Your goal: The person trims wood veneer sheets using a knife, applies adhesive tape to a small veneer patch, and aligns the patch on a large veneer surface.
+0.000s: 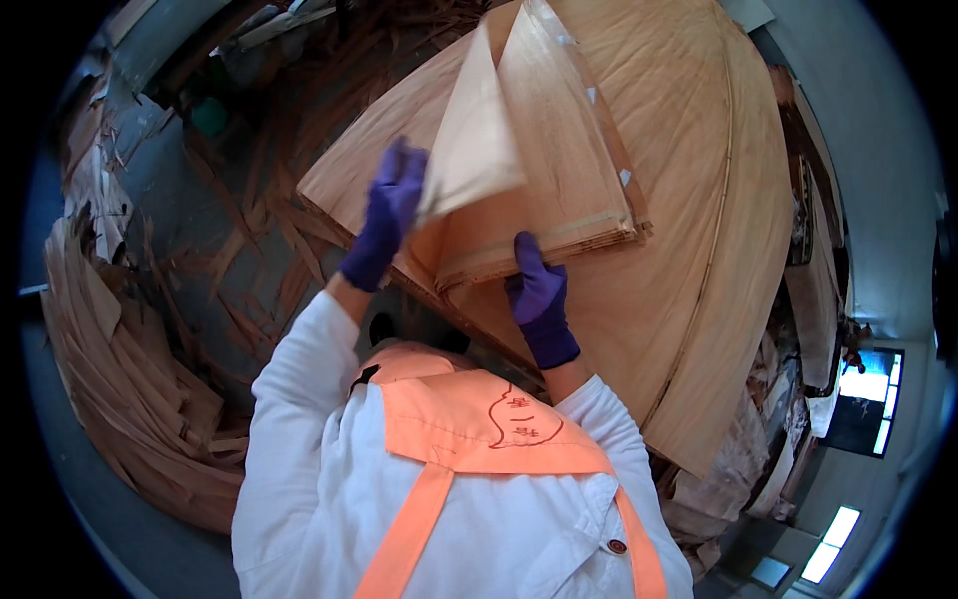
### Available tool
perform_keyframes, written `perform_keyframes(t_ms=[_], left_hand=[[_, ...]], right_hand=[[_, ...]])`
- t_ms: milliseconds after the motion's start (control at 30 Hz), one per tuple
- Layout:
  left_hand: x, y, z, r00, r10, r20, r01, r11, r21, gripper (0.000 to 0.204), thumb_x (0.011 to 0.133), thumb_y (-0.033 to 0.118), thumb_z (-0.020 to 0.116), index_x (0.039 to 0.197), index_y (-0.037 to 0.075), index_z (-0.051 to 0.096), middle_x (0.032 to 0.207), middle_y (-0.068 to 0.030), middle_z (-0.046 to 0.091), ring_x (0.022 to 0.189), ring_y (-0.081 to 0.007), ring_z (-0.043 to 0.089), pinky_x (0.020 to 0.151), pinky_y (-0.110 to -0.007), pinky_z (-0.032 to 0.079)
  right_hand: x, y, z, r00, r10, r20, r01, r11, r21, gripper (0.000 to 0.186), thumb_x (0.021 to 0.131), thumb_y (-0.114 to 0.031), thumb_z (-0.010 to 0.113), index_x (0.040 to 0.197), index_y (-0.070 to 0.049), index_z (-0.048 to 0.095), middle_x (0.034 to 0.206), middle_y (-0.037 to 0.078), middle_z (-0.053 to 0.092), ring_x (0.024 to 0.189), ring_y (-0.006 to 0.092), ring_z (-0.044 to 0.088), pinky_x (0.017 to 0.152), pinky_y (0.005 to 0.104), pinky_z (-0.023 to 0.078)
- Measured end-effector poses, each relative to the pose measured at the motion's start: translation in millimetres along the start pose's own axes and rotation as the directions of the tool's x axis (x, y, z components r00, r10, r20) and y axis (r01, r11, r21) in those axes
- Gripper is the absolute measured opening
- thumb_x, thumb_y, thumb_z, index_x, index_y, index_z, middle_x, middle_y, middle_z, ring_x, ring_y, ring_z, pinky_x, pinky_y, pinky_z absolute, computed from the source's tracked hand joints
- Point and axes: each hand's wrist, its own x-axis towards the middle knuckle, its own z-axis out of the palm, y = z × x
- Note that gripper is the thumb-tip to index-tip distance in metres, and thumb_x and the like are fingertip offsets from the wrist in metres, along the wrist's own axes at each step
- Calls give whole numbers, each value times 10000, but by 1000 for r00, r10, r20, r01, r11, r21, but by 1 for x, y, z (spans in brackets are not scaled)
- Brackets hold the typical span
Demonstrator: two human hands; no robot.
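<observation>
Both my hands wear purple gloves. My left hand (392, 210) is at the left edge of a thin, pale wood veneer sheet (477, 145), closed on its near corner; the thumb is hidden. That sheet is lifted and folded up, its lower edge smeared by motion. Beneath it lies a stack of narrower veneer sheets (564, 170), with small white patches along its right side. My right hand (541, 304) grips this stack's near edge, thumb up against it and the other fingers mostly out of sight. The stack rests on a broad pile of larger veneer sheets (689, 130).
Torn veneer strips (284, 225) litter the floor on the left. A heap of long, curled veneer (120, 369) stands at the lower left. More scrap veneer (738, 469) lies along the right side, by the wall (878, 150). A green round object (209, 116) sits at the upper left.
</observation>
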Motion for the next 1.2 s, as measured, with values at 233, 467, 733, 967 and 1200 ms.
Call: perform_keyframes(t_ms=[233,467,733,967,1200], left_hand=[[-22,61,18,579,747,328,-719,278,637,547,835,141,636,1290,-35,389,1232,-240,491,1163,-321,485,982,-378,366],[-32,-37,62,952,81,296,-261,722,640,829,795,441,617,1314,-120,294,1355,-309,316,1267,-403,330,1051,-415,277],[-25,-31,49,978,6,209,-68,954,292,584,878,271,585,1332,-11,349,1106,-135,592,996,-208,570,848,-302,457],[-5,23,-5,894,445,-53,-419,871,258,437,922,127,512,1309,-33,386,1193,-158,536,1082,-202,526,928,-301,405],[-38,15,54,897,320,305,-442,687,577,688,814,315,630,1310,-69,347,1351,-284,349,1253,-396,364,1036,-407,297]], right_hand=[[4,-18,8,912,409,30,-382,822,423,131,829,-234,681,877,-121,635,632,-73,486,478,23,412,417,204,298],[4,15,-11,995,-21,97,12,996,88,297,872,-140,623,1128,3,576,964,23,612,824,68,568,690,235,476],[3,-4,-9,971,-208,115,229,951,-208,235,825,-128,650,1050,-67,621,730,-22,576,547,67,476,482,244,388],[4,-18,7,941,339,5,-315,867,385,133,813,-238,701,827,-148,604,606,-88,463,465,16,389,411,200,273],[3,-27,4,919,383,88,-388,849,358,118,836,-237,674,824,-142,606,604,-84,465,467,21,394,416,198,286]])
